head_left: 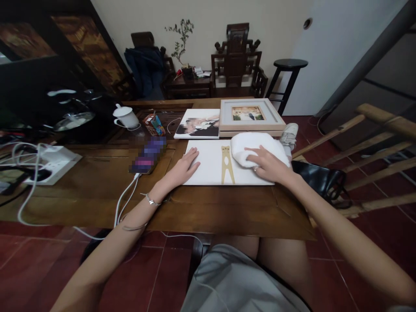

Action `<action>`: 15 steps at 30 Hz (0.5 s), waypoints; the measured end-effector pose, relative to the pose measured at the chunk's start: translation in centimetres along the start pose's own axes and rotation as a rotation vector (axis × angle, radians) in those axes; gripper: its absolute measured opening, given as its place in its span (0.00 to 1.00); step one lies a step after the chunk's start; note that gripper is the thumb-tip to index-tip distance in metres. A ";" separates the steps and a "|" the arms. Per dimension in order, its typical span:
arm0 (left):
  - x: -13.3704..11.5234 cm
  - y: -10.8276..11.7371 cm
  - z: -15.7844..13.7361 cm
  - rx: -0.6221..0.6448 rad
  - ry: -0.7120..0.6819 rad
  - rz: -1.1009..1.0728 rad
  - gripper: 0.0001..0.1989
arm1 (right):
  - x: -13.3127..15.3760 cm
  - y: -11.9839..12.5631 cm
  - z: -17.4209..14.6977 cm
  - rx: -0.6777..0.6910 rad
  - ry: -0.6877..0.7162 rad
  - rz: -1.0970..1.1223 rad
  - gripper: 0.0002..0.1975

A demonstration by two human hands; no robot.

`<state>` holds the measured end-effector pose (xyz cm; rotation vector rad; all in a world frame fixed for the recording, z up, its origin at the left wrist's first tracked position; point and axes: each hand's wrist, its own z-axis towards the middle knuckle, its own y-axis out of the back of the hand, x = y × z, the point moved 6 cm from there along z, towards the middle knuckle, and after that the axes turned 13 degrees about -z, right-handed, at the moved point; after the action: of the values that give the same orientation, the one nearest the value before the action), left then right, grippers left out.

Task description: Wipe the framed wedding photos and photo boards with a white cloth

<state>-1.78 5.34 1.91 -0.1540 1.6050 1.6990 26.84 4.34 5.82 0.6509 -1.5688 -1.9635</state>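
A flat white board (208,167) lies near the front edge of the wooden table. On it is a tan, A-shaped strip (227,167) with two splayed legs; I cannot tell whether it is fixed there. My left hand (186,167) rests on the board's left edge, fingers stretched out and holding nothing. At the board's right side, my right hand (267,164) presses on a bunched white towel (250,141), its fingers partly curled into the fabric. The towel covers the board's upper right part.
Behind the board are a photo panel (198,125) and a framed picture (276,110). To the left lie a phone (149,151) with a cable, a drink carton (154,125), a lidded white cup (125,117) and a power strip (58,164). A wooden chair (373,160) stands at right.
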 end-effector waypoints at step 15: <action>-0.2 0.0 -0.6 -0.008 -0.001 -0.019 0.30 | 2.6 -0.6 -2.9 -0.104 0.067 -0.012 0.22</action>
<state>-1.92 4.77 1.90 -0.1712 1.5916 1.6908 26.81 0.59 4.55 0.6784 -1.4156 -1.9963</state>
